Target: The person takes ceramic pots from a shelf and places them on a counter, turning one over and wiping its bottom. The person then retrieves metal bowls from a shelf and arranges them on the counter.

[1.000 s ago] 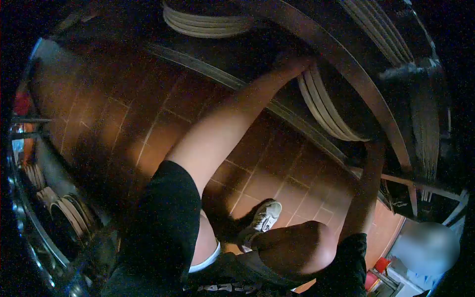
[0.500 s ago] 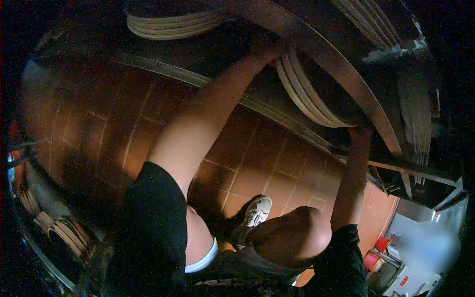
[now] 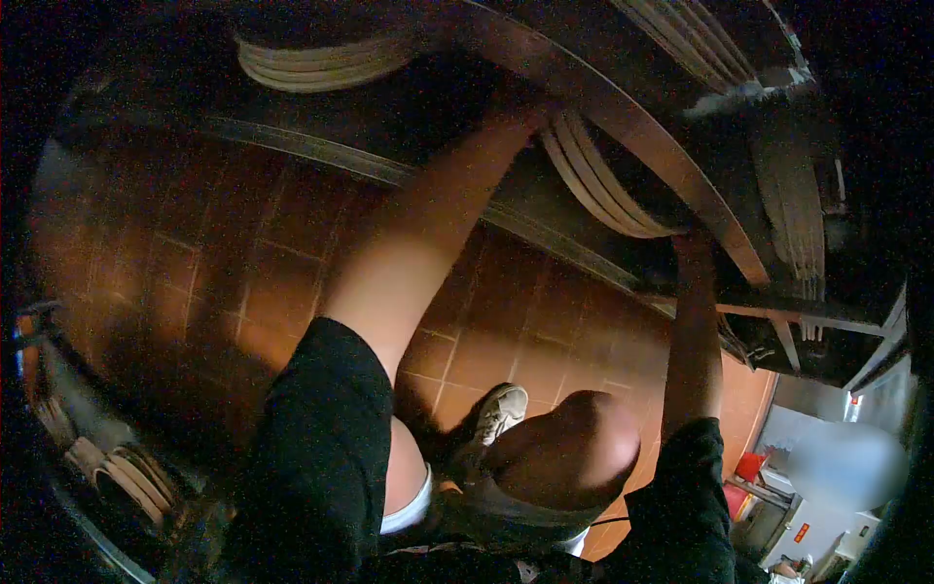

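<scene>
A stack of round, pale plates (image 3: 608, 185) sits on a dark shelf behind a curved-looking metal edge (image 3: 647, 136). At the stack's left end is my left hand (image 3: 535, 112), dim, its fingers closed around the plates' edge as far as the shadow shows. My right hand (image 3: 693, 248) is at the right end of the same stack, its fingers mostly hidden in the dark. Both my arms reach forward over the tiled floor.
Another plate stack (image 3: 326, 66) lies at the upper left, and more stacked items (image 3: 691, 44) at the upper right. Stacked round pieces (image 3: 136, 482) stand at the lower left. Red items (image 3: 749, 467) are at the lower right, beside a blurred patch. My shoe (image 3: 502, 413) rests on the tiles (image 3: 438, 360).
The view has shifted slightly, so the shelf and plates appear a little further left. Both hands remain at the ends of the same stack.
</scene>
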The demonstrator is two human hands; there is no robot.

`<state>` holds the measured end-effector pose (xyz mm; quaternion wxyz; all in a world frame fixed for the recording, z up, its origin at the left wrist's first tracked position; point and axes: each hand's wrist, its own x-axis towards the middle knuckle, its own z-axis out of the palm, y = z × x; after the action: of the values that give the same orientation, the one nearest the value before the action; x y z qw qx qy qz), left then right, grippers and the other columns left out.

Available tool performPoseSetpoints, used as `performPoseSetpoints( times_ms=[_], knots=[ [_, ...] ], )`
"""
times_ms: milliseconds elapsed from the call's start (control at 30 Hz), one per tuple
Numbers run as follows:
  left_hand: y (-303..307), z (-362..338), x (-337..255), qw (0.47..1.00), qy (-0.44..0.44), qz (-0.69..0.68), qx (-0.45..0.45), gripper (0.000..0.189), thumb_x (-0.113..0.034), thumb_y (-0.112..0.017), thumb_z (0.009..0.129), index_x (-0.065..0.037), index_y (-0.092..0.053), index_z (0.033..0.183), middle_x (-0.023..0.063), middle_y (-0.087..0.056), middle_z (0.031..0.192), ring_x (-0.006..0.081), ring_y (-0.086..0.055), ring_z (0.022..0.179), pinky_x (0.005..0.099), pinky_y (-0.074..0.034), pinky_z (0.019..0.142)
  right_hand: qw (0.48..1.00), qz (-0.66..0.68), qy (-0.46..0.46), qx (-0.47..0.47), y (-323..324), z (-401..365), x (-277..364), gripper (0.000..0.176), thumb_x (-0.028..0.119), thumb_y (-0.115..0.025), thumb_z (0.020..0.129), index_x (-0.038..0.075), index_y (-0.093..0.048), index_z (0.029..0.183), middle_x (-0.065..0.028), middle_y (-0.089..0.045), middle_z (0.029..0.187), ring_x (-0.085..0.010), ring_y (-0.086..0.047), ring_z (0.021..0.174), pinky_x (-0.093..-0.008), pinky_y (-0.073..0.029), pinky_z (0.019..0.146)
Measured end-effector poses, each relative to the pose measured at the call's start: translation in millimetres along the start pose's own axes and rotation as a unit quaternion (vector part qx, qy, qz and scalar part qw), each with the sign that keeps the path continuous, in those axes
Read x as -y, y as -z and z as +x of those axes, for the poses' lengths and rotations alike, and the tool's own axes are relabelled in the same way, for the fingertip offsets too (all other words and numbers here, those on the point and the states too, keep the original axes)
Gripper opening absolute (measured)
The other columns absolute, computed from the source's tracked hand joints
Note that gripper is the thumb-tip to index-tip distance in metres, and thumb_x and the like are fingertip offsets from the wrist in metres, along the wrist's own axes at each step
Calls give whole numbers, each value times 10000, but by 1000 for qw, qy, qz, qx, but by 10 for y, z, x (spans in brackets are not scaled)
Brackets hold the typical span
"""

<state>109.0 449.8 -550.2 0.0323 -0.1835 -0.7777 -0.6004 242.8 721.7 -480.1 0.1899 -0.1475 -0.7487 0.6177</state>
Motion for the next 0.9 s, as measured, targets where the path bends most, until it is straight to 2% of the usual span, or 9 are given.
performPoseSetpoints(
  times_ms=[300, 667, 767, 833, 867, 900],
  knots=[
    [-252, -328, -141, 987, -93, 16, -130, 403, -363, -550, 808, -64, -597, 1073, 149, -627, 972, 301, -607, 891, 390, -485, 792, 1000, -5, 8, -4, -38, 16, -45, 317, 180, -473, 865, 52, -587, 1132, -155, -603, 1094, -285, -562, 1026, -383, -420, 902],
    [-90, -224, -201, 965, -194, 38, -170, 399, -375, -528, 829, -62, -598, 1067, 147, -629, 950, 295, -617, 855, 391, -496, 763, 998, -39, 39, -5, 19, -60, -54, 293, 144, -480, 868, 52, -600, 1119, -163, -614, 1076, -287, -574, 1013, -378, -428, 890],
    [48, -246, -119, 931, -283, 94, -208, 399, -378, -522, 834, -62, -599, 1065, 146, -630, 944, 293, -619, 845, 391, -500, 755, 985, -113, 123, -40, -63, -353, -37, 287, 134, -482, 868, 52, -604, 1115, -165, -618, 1071, -288, -577, 1010, -377, -430, 887],
    [207, -191, 44, 864, -408, 170, -242, 433, -411, -508, 846, -46, -594, 1064, 146, -636, 895, 289, -625, 810, 391, -503, 737, 957, -182, 217, -66, -226, -799, 83, 283, 127, -484, 869, 51, -606, 1113, -166, -620, 1067, -288, -580, 1008, -376, -432, 885],
    [391, -203, 187, 959, -247, 139, 26, 467, -453, -498, 851, -33, -599, 1029, 142, -635, 849, 280, -625, 765, 395, -505, 713, 944, -206, 252, -59, -326, -1023, 144, 282, 124, -484, 869, 51, -608, 1112, -167, -621, 1066, -288, -581, 1006, -375, -433, 884],
    [648, -285, 238, 967, -159, 110, 166, 487, -474, -493, 853, -26, -601, 1011, 140, -634, 826, 276, -625, 743, 398, -506, 702, 932, -230, 278, -33, -422, -1228, 228, 280, 121, -485, 869, 51, -609, 1111, -168, -622, 1064, -289, -582, 1005, -375, -433, 883]
  ],
)
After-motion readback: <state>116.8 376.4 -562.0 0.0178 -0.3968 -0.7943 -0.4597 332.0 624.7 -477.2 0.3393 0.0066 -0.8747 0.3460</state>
